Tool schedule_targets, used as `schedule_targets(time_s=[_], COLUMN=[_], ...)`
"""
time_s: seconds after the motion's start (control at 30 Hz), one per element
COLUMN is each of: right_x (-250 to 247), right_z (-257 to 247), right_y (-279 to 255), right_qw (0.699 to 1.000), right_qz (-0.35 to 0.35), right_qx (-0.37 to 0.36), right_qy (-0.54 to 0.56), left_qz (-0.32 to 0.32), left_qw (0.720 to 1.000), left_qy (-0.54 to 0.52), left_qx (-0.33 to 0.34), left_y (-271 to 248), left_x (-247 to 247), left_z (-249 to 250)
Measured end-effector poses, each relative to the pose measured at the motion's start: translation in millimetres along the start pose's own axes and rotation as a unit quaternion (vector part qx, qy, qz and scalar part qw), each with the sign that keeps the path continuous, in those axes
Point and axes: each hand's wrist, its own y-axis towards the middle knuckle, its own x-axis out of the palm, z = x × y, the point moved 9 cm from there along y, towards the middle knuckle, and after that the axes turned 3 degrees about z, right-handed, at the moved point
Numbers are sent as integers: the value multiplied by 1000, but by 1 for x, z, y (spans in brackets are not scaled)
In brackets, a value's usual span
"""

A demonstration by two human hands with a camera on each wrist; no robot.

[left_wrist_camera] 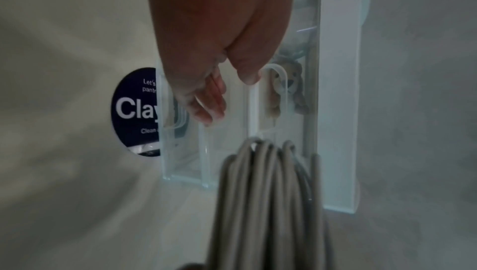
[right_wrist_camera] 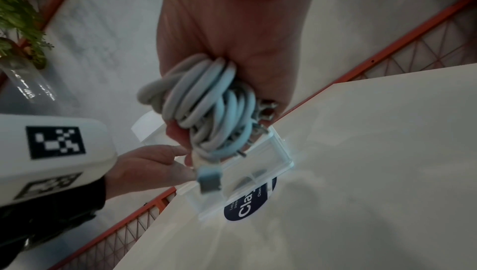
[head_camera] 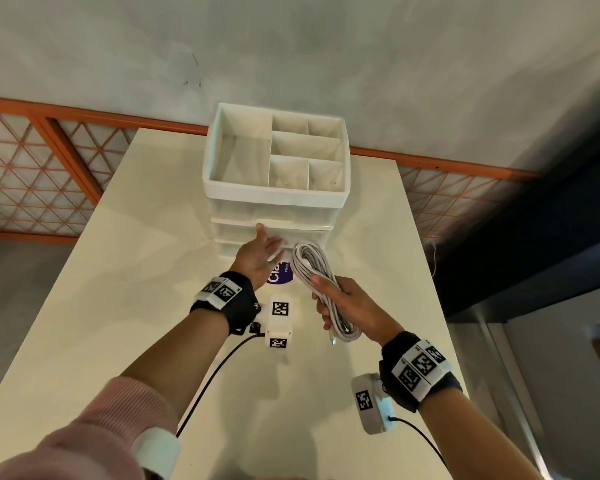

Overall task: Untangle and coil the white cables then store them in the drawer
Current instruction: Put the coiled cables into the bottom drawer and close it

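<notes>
Left hand [head_camera: 262,253] extended, fingers straight; right hand [head_camera: 343,303] curled, gripping.

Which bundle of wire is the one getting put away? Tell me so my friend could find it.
Look at the white drawer unit at the far end of the cream table. Just in front of its drawers, the right hand grips a bundle of white cable. It is the only looped, ropey thing; everything beside it is boxy or flat.

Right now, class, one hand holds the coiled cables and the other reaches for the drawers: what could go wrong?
1. The right hand grips the bundle of coiled white cables mid-length only; end loops could spring loose.
2. The loose plug dangles and may snag the drawer.
3. The left hand pulls alone; the light white plastic drawer unit might slide.
</notes>
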Motion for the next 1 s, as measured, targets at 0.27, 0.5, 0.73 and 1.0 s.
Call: schedule_targets(time_s=[0.27, 0.5, 0.73, 1.0], right_x=[-7, 30, 58, 43], right_z=[-18, -77, -56, -29], right_y=[-10, 39, 104, 125], right_qw=[999, 979, 928, 971], right_qz=[-11, -70, -137, -129], right_qx=[-28, -88, -1, 125], right_qy=[-37, -170, -347, -155], left_qz=[0, -14, -15, 0], left_qw=[999, 998, 998, 998], left_qy=[34, 55, 63, 57], left_qx=[15, 1, -10, -31], left_y=[-33, -59, -65, -61], left_x=[-23, -38, -44, -44], left_z=[-31, -45, -44, -46])
